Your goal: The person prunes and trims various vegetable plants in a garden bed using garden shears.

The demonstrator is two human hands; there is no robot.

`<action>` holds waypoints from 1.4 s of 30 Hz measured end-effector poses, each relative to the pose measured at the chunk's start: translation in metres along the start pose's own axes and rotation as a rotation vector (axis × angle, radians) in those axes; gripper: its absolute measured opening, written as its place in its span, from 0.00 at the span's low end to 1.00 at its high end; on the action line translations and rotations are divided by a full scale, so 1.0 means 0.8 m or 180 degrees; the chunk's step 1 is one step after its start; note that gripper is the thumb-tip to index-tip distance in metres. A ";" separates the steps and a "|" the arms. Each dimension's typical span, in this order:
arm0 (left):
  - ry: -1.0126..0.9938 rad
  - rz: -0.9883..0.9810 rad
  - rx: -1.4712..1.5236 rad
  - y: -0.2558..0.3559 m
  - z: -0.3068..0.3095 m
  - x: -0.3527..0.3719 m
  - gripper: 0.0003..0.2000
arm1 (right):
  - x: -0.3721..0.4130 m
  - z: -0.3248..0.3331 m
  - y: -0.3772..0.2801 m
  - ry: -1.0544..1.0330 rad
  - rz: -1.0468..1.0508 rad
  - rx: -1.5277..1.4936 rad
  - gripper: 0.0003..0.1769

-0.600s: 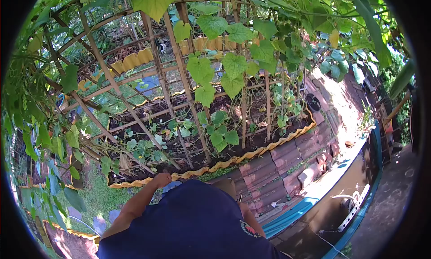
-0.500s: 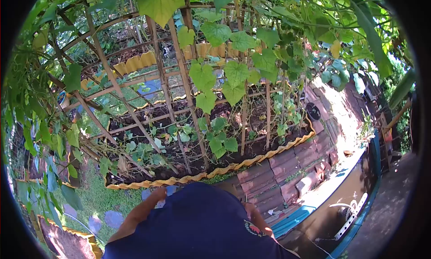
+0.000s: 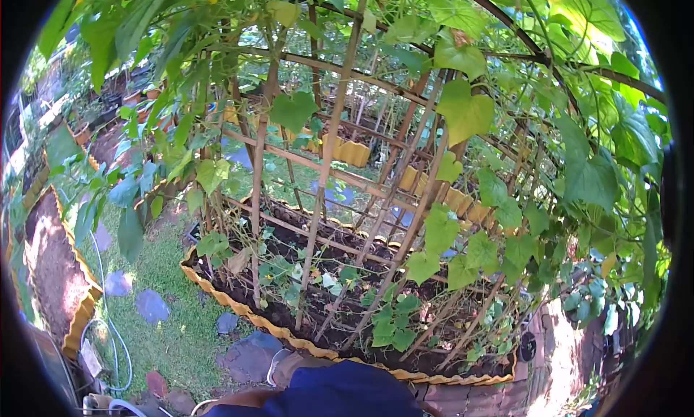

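Neither of my hands shows now. Only my dark blue shirt (image 3: 347, 392) and a bit of my left arm (image 3: 249, 398) come in at the bottom edge. Just ahead of me lies a garden bed (image 3: 303, 337) with dark soil and a wavy yellow border. A trellis of wooden sticks (image 3: 329, 156) stands in it, leaning in crossed rows. Climbing vines with broad green leaves (image 3: 463, 113) hang over its top and right side. Beside my shirt is a greyish-brown shape (image 3: 293, 368) that I cannot make out.
Grass with flat stepping stones (image 3: 152, 305) runs along the left. A pale hose (image 3: 110, 323) curls over it, near a second yellow-edged bed (image 3: 87, 308). Reddish tiles (image 3: 477, 401) pave the ground at lower right, with a dark round object (image 3: 528, 346) by the bed's corner.
My view has turned left and upward, so more grass and trellis show. My forearms, both visible before at my sides, have mostly dropped out of the picture.
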State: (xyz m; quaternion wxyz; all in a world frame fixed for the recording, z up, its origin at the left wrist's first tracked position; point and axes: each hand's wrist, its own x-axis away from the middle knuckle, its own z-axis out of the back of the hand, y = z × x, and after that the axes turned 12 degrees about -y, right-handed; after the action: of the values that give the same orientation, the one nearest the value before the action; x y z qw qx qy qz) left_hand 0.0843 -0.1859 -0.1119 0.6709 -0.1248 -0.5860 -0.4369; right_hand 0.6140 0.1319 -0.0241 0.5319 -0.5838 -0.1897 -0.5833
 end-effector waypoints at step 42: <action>0.6817 -0.2443 -0.2144 0.649 0.780 0.409 0.27 | 0.400 0.331 -0.951 0.2827 0.3741 0.0802 0.26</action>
State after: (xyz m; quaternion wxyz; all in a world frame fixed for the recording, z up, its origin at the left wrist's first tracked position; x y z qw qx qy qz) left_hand 0.0195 0.3990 0.5357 0.5782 0.3180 0.4191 -0.6236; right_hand 0.1796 0.5028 0.6277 0.8454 -0.2331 0.3208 -0.3577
